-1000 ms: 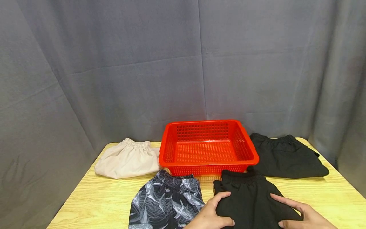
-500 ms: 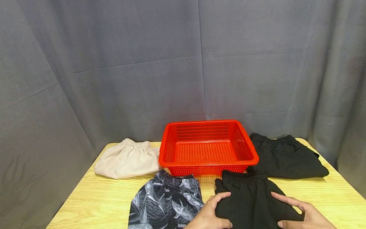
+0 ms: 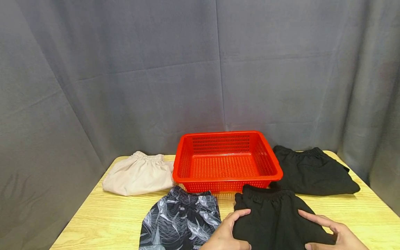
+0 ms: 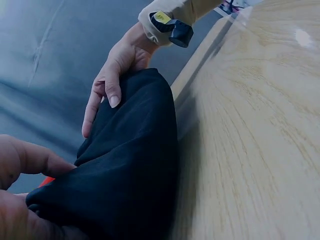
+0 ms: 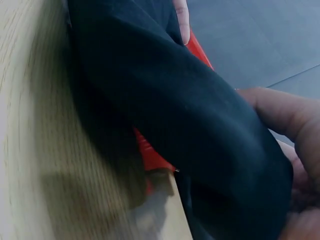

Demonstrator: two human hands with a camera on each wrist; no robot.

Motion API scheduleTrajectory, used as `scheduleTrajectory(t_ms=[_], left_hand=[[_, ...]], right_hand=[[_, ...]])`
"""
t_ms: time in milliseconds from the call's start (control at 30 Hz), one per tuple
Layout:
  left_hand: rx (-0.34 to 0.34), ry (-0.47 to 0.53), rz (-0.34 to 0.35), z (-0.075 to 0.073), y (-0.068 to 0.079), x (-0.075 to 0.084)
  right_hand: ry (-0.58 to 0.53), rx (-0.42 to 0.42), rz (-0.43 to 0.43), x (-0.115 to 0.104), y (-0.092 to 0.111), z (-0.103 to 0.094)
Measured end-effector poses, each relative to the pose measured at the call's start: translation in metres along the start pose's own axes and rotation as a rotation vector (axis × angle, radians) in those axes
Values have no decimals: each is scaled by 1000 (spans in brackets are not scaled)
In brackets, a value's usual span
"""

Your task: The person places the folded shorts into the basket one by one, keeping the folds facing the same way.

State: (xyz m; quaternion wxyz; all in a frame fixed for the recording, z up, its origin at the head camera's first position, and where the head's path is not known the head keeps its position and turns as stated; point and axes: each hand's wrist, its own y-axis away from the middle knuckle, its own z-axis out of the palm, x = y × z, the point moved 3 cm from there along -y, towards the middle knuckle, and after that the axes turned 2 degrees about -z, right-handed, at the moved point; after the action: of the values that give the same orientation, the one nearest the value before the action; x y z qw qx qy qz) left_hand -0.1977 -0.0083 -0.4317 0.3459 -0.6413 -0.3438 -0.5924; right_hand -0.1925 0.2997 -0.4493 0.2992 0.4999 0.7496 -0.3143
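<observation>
Near black garment (image 3: 275, 222) located at the near right of the desk (image 3: 93, 218), gathered waistband toward the far side, just in front of the red basket (image 3: 228, 179). Left hand (image 3: 226, 234) grips its left side, thumb and index finger well spread with the cloth between them. Right hand (image 3: 337, 236) grips the right side likewise, thumb nearer, index finger extended along the cloth. Right wrist view: part of the garment stands clear of the desk, a strip of red basket visible beneath it.

Dark patterned shorts (image 3: 181, 222) lie to the left of the left hand, waistband far. Beige garment (image 3: 140, 175) lies far left, beside the basket; far black garment (image 3: 315, 173) lies far right, on the basket's other side. Grey curtain (image 3: 140, 86) hangs behind the desk.
</observation>
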Motion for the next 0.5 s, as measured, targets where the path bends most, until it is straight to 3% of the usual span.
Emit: scheduleTrajectory(t_ms=[200, 500], left_hand=[[-37, 57, 42, -1, 3, 5], [-101, 104, 114, -1, 7, 10]], right_hand=[[-66, -39, 76, -4, 3, -3], [-27, -9, 38, -10, 9, -8]])
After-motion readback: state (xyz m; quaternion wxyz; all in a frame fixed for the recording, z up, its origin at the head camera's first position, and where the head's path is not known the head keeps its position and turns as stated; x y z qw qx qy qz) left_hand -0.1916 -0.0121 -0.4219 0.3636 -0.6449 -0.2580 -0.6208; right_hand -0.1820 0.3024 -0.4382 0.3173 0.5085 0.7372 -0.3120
